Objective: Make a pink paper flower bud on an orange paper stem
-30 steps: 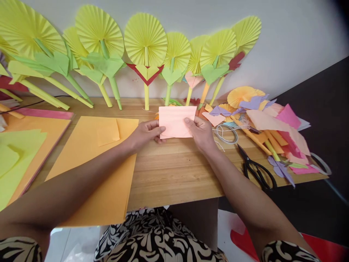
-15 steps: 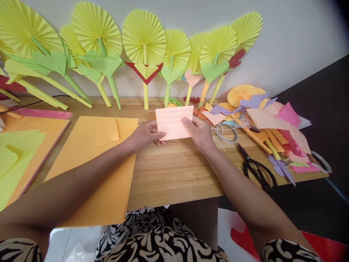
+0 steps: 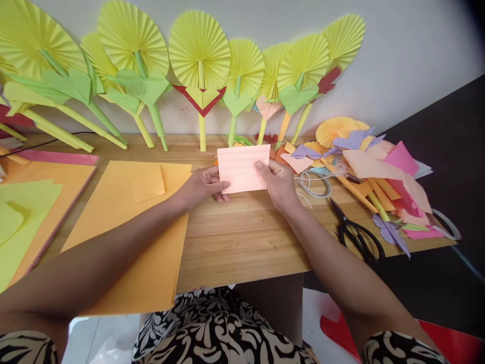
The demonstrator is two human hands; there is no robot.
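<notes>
A small pink sheet of paper (image 3: 242,169) is held up above the wooden table, with faint horizontal creases across it. My left hand (image 3: 210,184) pinches its lower left corner, thumb in front and fingers behind. On the right edge, my right hand (image 3: 278,182) grips the same sheet with the thumb pressed on its face. The fingers behind the paper are partly hidden. Left of my hands lies a large orange sheet (image 3: 132,253), with a smaller orange piece (image 3: 149,183) on top.
Pleated yellow paper fans (image 3: 199,48) on rolled stems lean along the wall. Black scissors (image 3: 356,232) lie at right, near coiled white cord (image 3: 316,184) and a heap of paper scraps (image 3: 386,172). Yellow-green sheets (image 3: 28,217) are stacked at far left. The table's front edge (image 3: 242,283) is close.
Both hands and the pink paper have risen very slightly. The grip on the sheet stays the same.
</notes>
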